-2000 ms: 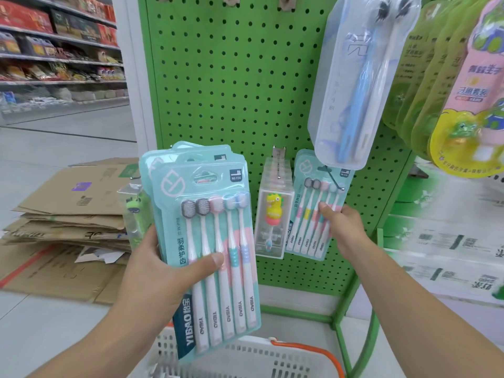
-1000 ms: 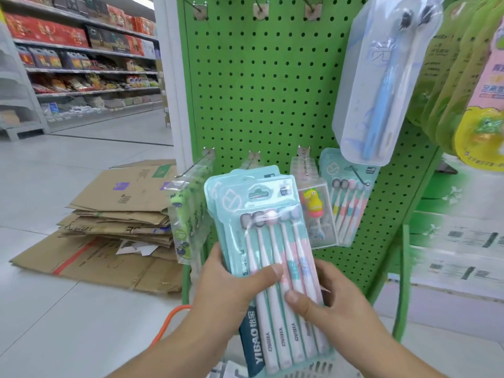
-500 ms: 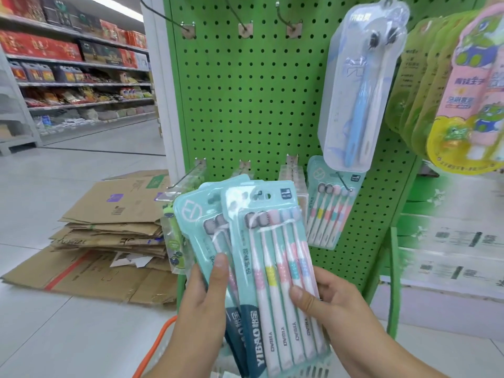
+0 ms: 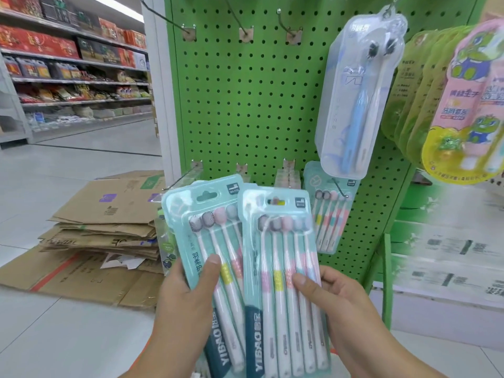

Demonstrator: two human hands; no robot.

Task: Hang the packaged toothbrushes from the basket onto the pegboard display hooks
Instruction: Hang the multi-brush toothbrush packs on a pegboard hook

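Observation:
Two teal five-brush toothbrush packs are held up before the green pegboard [image 4: 245, 105]. My left hand [image 4: 188, 298] grips the left pack [image 4: 201, 230], thumb on its front. My right hand [image 4: 335, 301] grips the right pack [image 4: 275, 241], thumb across the brush handles. The right pack overlaps the left one's right edge. A matching teal pack [image 4: 330, 214] hangs on a lower hook at the right. A clear pack with a blue brush [image 4: 357, 99] hangs above it. The basket is almost wholly hidden under the packs.
Three bare hooks [image 4: 286, 25] stick out along the pegboard's top row. Green and pink children's toothbrush packs [image 4: 463, 105] hang at the far right. Flattened cardboard boxes [image 4: 103, 233] lie on the floor at the left. Store shelves [image 4: 68, 72] stand behind.
My right hand came off the pack hanging on the peg and took one pack from the stack in my left hand. The two packs now sit side by side, pulled apart.

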